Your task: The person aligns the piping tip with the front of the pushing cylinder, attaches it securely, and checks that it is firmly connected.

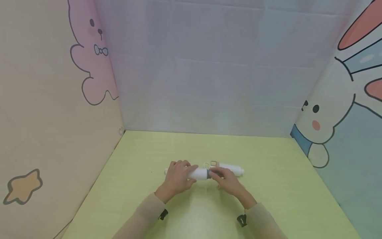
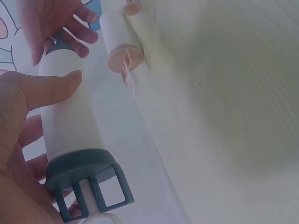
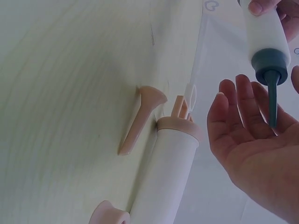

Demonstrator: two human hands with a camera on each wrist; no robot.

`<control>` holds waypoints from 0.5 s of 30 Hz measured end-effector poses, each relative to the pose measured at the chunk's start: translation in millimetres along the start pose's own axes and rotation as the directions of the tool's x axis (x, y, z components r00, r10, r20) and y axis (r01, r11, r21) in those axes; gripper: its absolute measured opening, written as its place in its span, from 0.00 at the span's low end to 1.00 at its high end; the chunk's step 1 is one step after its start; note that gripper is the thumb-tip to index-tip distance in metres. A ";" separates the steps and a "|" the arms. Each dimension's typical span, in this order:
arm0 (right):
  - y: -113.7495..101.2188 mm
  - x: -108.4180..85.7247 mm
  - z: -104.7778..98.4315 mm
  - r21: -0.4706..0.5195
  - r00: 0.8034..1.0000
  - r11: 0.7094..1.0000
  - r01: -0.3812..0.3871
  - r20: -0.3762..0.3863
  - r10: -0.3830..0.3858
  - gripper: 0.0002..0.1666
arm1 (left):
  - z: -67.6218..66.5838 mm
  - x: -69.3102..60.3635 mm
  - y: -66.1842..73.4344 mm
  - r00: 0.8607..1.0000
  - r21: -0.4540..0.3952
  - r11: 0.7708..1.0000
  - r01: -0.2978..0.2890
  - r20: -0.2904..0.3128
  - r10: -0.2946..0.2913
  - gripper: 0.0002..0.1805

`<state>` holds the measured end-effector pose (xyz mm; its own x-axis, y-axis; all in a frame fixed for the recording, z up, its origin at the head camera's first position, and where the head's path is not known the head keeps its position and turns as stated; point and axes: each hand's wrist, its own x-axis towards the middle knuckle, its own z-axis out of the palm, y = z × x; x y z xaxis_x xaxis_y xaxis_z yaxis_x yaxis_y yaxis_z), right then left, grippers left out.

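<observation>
A white tube (image 1: 198, 173) with dark blue-green ends is held level above the table by my left hand (image 1: 178, 176), whose fingers and thumb wrap round its body (image 2: 70, 116). At its right end a long dark nozzle (image 3: 272, 100) points over the palm of my right hand (image 3: 257, 135). The right fingers are relaxed and slightly bent around the nozzle, without a visible pinch. In the left wrist view the tube's other end has a dark framed handle (image 2: 110, 184).
A second white tube (image 3: 166, 172) with pink ends lies on the table (image 1: 134, 205) behind my right hand. Beside it lie a pink nozzle (image 3: 140, 121) and another pink part (image 3: 110, 214). Printed fabric walls (image 1: 194, 83) enclose the sides and back.
</observation>
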<state>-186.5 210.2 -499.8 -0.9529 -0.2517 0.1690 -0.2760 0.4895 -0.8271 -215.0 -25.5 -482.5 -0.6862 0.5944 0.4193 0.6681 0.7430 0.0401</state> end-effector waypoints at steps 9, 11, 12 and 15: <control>-34.6 -10.3 -5.2 0.061 0.998 0.996 0.058 -0.012 -0.057 0.26 | 1.1 0.2 0.6 1.000 0.017 1.000 0.003 0.016 -0.003 0.27; -42.5 -12.7 -6.3 0.044 0.995 0.995 0.095 -0.021 -0.094 0.27 | 1.7 0.1 0.5 1.000 0.017 1.000 0.004 0.020 -0.004 0.28; -41.8 -12.8 -5.7 0.040 0.993 0.993 0.115 -0.027 -0.114 0.27 | 1.7 0.1 0.6 1.000 0.016 1.000 0.005 0.023 -0.005 0.28; -31.2 -10.3 -1.8 0.077 0.989 0.986 0.145 -0.054 -0.141 0.28 | 1.6 -0.2 1.0 1.000 0.008 1.000 0.010 0.027 -0.010 0.28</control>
<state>-168.3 199.0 -474.7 -0.9098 -0.2730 0.3128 -0.4009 0.3819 -0.8327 -214.6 -24.4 -483.9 -0.7002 0.5951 0.3944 0.6592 0.7511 0.0371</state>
